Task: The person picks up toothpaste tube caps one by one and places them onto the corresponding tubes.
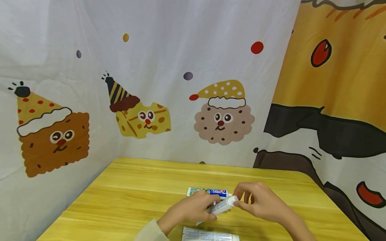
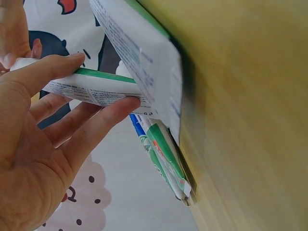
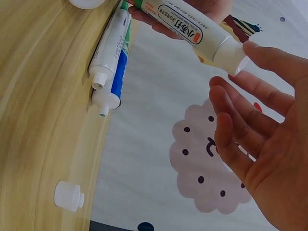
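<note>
My left hand grips a white and green toothpaste tube around its body, thumb and fingers on either side. The tube tilts up to the right above the table. At its white cap, my right hand pinches with thumb and index fingertips; the other fingers are loosely bent. Behind, two uncapped tubes lie side by side, one a blue and green toothpaste tube, the other a white tube. Nearer me rests another white tube, printed with small text.
A loose white cap lies on the wooden table, right of the uncapped tubes. A white cloth with cartoon prints hangs behind the table and along its left side.
</note>
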Demonstrator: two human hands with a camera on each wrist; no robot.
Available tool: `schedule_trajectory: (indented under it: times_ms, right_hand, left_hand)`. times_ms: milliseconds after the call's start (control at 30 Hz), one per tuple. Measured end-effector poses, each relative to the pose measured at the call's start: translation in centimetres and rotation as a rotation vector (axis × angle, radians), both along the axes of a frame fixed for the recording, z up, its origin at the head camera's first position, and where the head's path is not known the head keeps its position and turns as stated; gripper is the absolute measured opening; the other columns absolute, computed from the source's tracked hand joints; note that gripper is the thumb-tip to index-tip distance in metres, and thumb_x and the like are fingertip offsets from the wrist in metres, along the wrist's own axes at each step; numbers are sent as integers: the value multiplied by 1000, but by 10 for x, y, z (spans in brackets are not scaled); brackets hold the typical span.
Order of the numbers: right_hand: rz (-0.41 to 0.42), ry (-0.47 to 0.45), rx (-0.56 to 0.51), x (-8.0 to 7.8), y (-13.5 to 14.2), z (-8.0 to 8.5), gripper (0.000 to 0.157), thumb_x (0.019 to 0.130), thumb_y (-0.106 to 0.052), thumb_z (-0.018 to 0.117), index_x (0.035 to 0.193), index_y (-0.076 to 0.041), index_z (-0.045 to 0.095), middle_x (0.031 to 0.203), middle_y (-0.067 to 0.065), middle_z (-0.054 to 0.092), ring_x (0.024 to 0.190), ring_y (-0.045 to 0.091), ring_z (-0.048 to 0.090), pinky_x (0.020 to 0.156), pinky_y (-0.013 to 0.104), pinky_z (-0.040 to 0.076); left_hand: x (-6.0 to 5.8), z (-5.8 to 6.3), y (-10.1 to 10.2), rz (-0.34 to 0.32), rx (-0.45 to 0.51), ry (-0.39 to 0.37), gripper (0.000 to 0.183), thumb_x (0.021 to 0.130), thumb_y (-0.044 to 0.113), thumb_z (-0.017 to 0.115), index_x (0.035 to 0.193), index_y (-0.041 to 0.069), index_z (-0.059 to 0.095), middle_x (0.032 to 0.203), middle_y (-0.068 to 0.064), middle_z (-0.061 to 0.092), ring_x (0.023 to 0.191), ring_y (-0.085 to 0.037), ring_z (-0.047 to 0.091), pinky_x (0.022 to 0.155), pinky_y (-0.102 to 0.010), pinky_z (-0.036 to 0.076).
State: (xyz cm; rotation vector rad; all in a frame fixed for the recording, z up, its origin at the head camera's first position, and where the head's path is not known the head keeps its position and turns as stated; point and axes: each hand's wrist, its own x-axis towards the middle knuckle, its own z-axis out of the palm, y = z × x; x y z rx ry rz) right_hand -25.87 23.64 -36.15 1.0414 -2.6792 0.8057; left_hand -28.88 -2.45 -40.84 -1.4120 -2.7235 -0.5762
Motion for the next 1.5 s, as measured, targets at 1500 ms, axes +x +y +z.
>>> schedule_trajectory:
  times_ms: [1500]
  right_hand:
    - [46,-26,-7,0,3,0,23,88,-24,83,105,-27,67,91,-14,68,66,-6,59,57,22,54]
  left_hand:
    - [0,0,0,6,-11,-28,23,90,27,79,108,20,66,81,13,62,62,3,47,57,-13,44]
